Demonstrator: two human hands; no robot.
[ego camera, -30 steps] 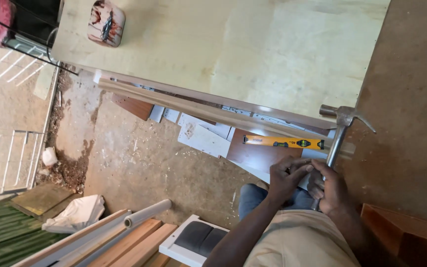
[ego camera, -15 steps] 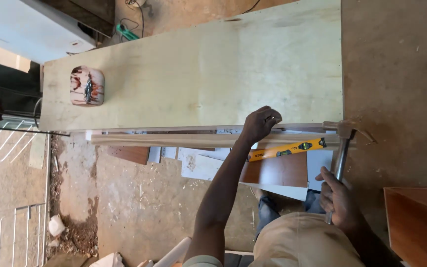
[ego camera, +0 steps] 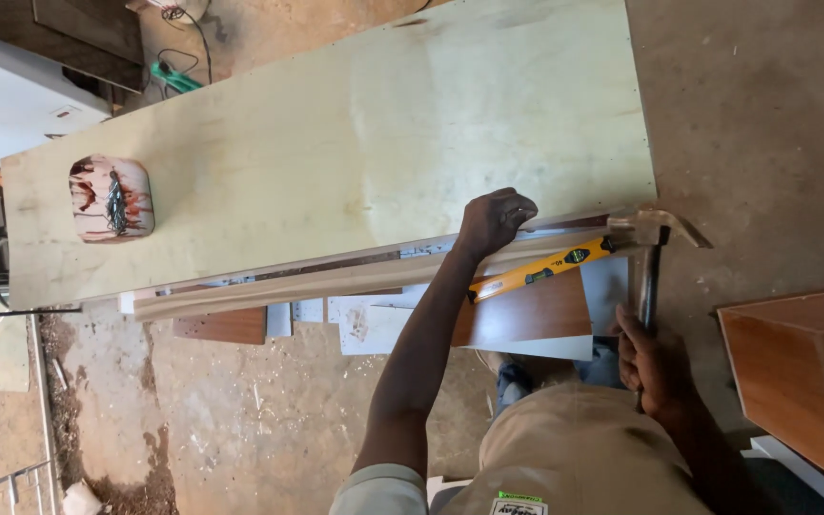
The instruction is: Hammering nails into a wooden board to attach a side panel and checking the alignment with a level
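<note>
Plywood sheet (ego camera: 335, 143) edge: left hand (ego camera: 495, 221) pinches trim (ego camera: 316, 283); right hand (ego camera: 655, 367) grips hammer (ego camera: 655, 250).

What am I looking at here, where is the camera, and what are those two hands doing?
The camera sits on a person's head and looks down at their own two bare hands. The left hand presses on a long wooden strip along the edge of a big pale plywood sheet. The right hand grips a claw hammer, its head at the strip's end. A yellow spirit level lies beside the strip. A small container of screws or nails sits on the sheet.
</note>
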